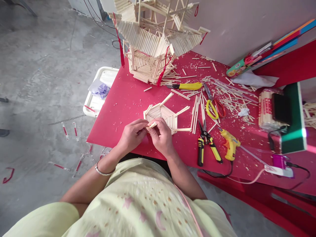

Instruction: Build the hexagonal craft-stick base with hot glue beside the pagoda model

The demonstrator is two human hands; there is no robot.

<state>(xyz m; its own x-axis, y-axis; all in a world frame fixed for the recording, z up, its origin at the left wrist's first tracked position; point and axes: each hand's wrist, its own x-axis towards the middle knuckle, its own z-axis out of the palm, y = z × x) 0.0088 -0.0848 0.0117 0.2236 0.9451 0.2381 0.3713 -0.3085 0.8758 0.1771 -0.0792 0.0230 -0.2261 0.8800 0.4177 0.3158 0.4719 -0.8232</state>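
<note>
Just above the table's front edge, my left hand (pixel 133 134) and my right hand (pixel 161 135) meet fingertip to fingertip. A short pale wooden stick piece (pixel 153 124) shows between my right thumb and forefinger, and my left fingers pinch at its other end. Whether it is one stick or a few joined cannot be made out. Right behind my hands lies a flat six-sided wooden stick panel (pixel 160 111), with longer sticks jutting out from its corners. My hands hide its near side.
A tiered wooden stick pavilion (pixel 148 62) with red tassels stands at the back of the red table (pixel 118 121). To the right lie a yellow cutter (pixel 190 86), scissors (pixel 212 108), pliers (pixel 206 141), a glue gun (pixel 231 143), loose sticks (pixel 197 110) and a power strip (pixel 278 170).
</note>
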